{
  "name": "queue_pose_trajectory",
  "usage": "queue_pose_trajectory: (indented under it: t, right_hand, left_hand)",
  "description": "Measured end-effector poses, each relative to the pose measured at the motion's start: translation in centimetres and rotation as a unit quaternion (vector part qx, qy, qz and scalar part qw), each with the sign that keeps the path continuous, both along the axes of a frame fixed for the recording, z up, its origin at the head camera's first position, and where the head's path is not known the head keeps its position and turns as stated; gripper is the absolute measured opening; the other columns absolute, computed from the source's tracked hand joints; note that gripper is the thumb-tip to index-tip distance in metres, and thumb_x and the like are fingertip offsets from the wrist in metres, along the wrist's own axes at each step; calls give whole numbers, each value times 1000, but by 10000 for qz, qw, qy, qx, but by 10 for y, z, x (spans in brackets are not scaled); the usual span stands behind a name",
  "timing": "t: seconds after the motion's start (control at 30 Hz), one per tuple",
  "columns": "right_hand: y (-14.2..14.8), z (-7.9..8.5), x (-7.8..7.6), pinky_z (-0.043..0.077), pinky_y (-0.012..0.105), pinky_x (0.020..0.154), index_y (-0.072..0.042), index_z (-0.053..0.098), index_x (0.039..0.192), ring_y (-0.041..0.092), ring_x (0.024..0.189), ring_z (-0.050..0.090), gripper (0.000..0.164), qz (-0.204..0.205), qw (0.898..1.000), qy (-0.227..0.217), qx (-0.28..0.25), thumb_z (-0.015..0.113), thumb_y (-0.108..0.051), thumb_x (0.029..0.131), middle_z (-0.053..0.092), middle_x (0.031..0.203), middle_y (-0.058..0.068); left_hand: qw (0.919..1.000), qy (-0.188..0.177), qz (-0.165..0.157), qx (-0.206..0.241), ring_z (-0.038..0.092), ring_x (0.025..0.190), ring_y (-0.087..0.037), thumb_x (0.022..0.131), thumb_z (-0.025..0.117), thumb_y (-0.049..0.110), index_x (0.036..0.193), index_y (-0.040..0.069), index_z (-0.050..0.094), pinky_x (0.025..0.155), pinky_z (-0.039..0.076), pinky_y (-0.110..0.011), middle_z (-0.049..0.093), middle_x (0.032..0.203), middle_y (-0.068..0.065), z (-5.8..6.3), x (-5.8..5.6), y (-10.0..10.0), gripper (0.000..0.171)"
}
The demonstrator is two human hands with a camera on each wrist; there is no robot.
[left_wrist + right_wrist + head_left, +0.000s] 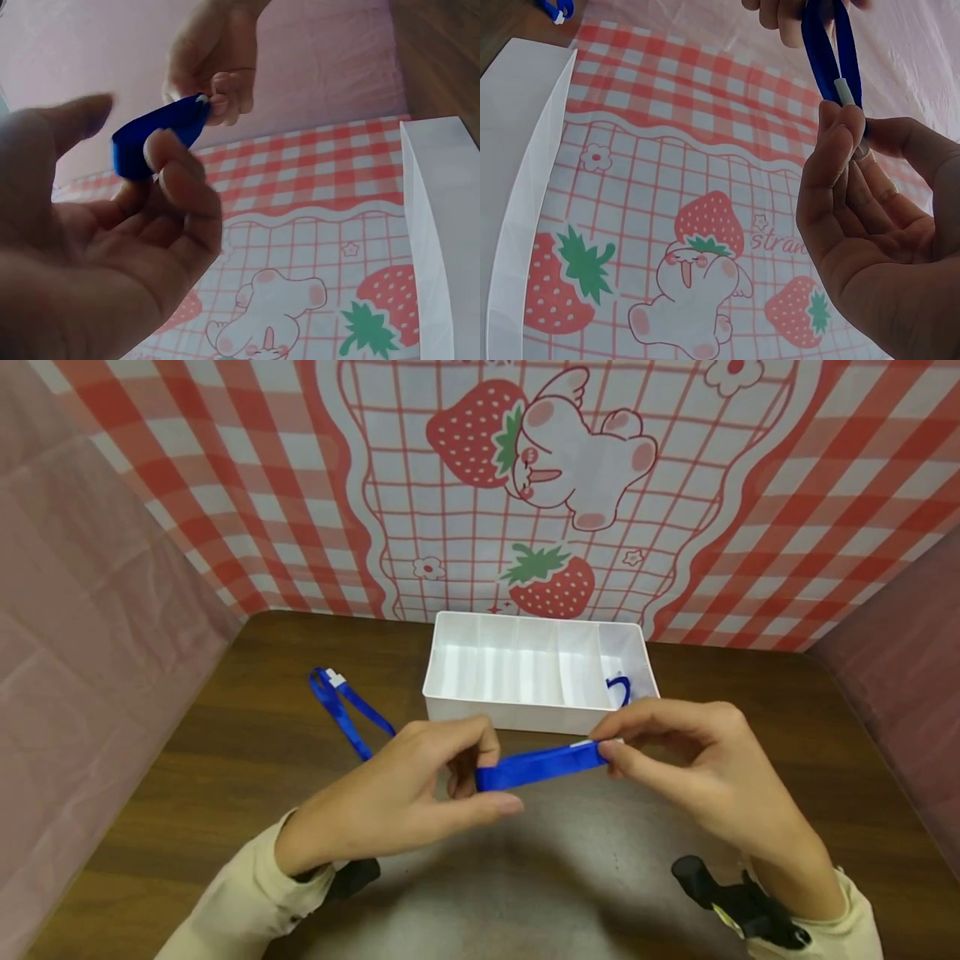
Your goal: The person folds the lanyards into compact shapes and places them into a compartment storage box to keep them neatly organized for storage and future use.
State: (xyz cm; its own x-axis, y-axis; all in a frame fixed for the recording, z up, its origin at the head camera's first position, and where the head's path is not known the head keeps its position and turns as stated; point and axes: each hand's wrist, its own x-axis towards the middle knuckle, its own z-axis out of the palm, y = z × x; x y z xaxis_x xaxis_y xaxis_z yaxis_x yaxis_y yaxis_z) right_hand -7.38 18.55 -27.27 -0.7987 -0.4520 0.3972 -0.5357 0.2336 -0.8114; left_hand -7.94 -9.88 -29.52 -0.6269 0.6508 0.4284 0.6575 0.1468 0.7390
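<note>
A folded blue lanyard point(542, 767) stretches between both hands above the table. At its right end the right hand point(697, 768) pinches it with thumb and fingers, beside a small white fitting point(844, 91). The left hand point(420, 789) has its curled fingers at the lanyard's other end, and its thumb stands apart from the band. In the left wrist view the band point(150, 135) lies against the left fingers, partly hidden by them. Behind the right hand is a white divided box point(517, 714), with another blue strap point(621, 683) in its right-hand compartment.
Another blue lanyard point(337, 714) with a white clip point(335, 677) lies on the brown table point(255, 710), left of the box and partly behind the left hand. A red-and-white checked cloth point(285, 493) with strawberries hangs behind. Pink cloth point(97, 610) covers the sides.
</note>
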Motion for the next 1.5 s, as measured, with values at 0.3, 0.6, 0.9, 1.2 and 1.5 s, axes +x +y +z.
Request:
queue_pose_trajectory:
  t: [0.3, 0.6, 0.9, 1.2, 1.5]
  right_hand:
    - [-3, -2, 1, 56, 26, 61, -3, 72, 99, 15, 70, 65, 28, 308, 9994, -30, -145, 69, 19, 82, 69, 81, 7]
    - [-4, -4, -1, 55, 26, 61, -2, 72, 100, 16, 70, 65, 29, 537, 9981, -72, -298, 67, 20, 82, 68, 82, 8]
    - [-3, -6, -5, 55, 26, 63, -10, 73, 101, 17, 72, 66, 27, 396, 9985, -245, 272, 69, 12, 86, 71, 83, 4]
    - [-2, -13, -18, 55, 29, 62, -14, 72, 100, 19, 72, 70, 23, 488, 9959, -552, 526, 68, 7, 90, 73, 84, 2]
    - [-4, -19, -24, 57, 33, 65, -13, 73, 100, 21, 76, 69, 20, 755, 9923, -880, 439, 67, 4, 92, 73, 87, 5]
  left_hand:
    - [9983, 117, 281, 505, 55, 66, -3, 91, 71, 8, 76, 14, 48, 55, 47, -24, 58, 74, 7, -3, 1, 5, 28]
    - [9988, 34, -372, 313, 54, 67, -2, 96, 64, 9, 120, 14, 65, 58, 48, -23, 61, 80, 7, 0, -3, 3, 25]
    - [9950, -20, -994, 122, 56, 68, 3, 94, 66, 6, 101, 12, 71, 59, 50, -19, 66, 82, 8, -7, -9, 1, 11]
    - [9813, -379, -1862, 304, 71, 87, -6, 92, 70, 5, 112, 5, 68, 76, 58, -28, 75, 99, -1, -10, -18, -1, 20]
    - [9787, 513, -1782, 885, 61, 109, -17, 89, 71, -3, 104, 2, 74, 94, 51, -35, 66, 114, -11, -9, -20, 6, 16]
